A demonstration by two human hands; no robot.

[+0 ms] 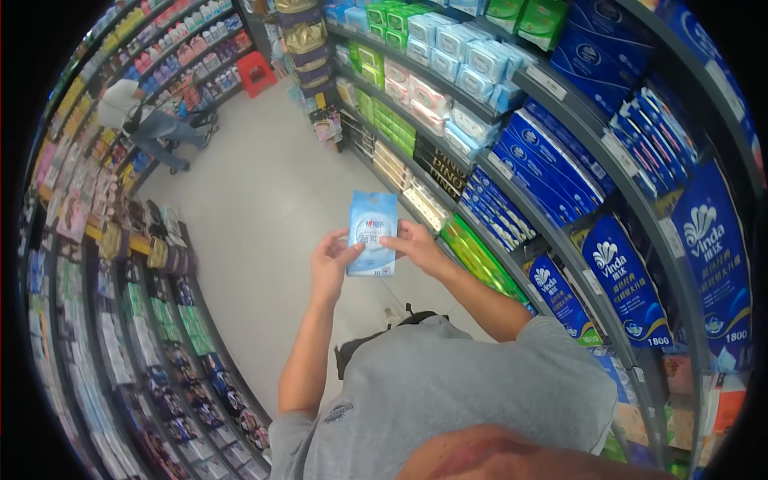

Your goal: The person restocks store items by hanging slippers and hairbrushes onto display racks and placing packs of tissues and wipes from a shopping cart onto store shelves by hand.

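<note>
A light blue pack of wipes or tissues [372, 210] with a white label is held up in front of my body, above the aisle floor. Its exact contents I cannot make out. My left hand [330, 260] grips the lower left edge, thumb over the front. On the opposite edge, my right hand [418, 244] pinches the pack with its thumb lying across the label. Both hands are closed on it, and the fingers behind the pack are hidden.
Shelves at right carry blue Vinda packs [622, 276], blue wipes packs [488, 64] and a green pack [480, 256]. More stocked shelves [168, 320] line the left. A person [136, 116] stands at the far left, and a red stool [256, 74] sits at the back.
</note>
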